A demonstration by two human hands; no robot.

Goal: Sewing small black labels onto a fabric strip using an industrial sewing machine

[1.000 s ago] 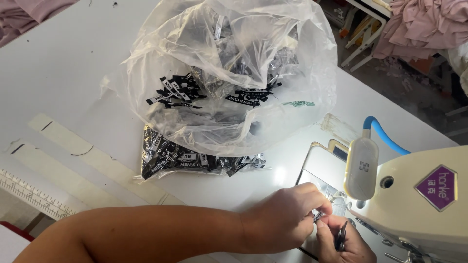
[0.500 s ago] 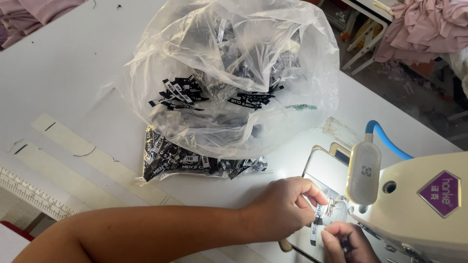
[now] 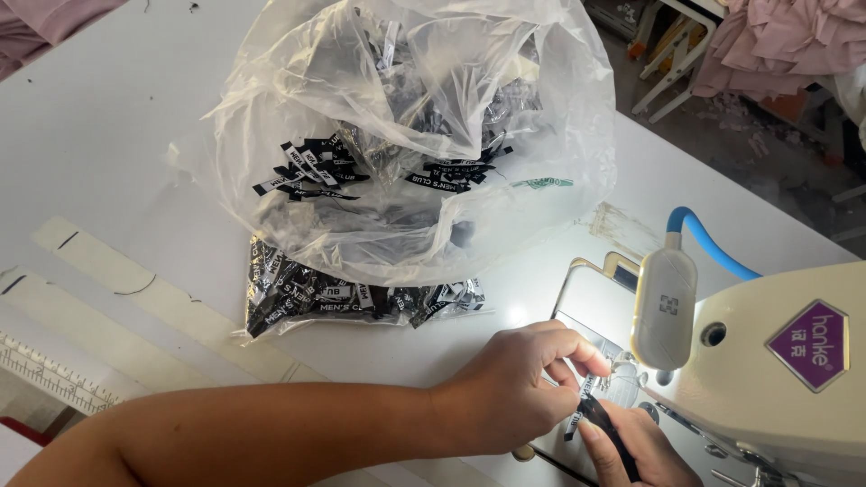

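From my seat I see both hands crowded at the near right of the white table (image 3: 108, 117), right under the head of the cream sewing machine (image 3: 776, 379). What matters here is the small black woven label (image 3: 591, 417): it sits between the two hands, just near-left of the needle area, with its long axis running from far-left to near-right, tilted toward the machine bed. My left hand (image 3: 519, 388) comes in from the left, forearm laid almost flat along the near edge of the table, wrist slightly cocked, thumb and forefinger pressed together on the far end of the label while the other fingers curl in. My right hand (image 3: 631, 446) is lower and mostly cut off by the frame edge; its thumb lies along the near part of the label and seems to pinch it from below, though I cannot see its other fingers. The left hand is the one nearer the presser foot. The clip-on white lamp (image 3: 663, 307) on its blue gooseneck hangs just above the fingers. Farther off on the table stand a big clear plastic bag of labels (image 3: 406, 135) and, touching it on the near side, a flat packet of black labels (image 3: 352, 298).
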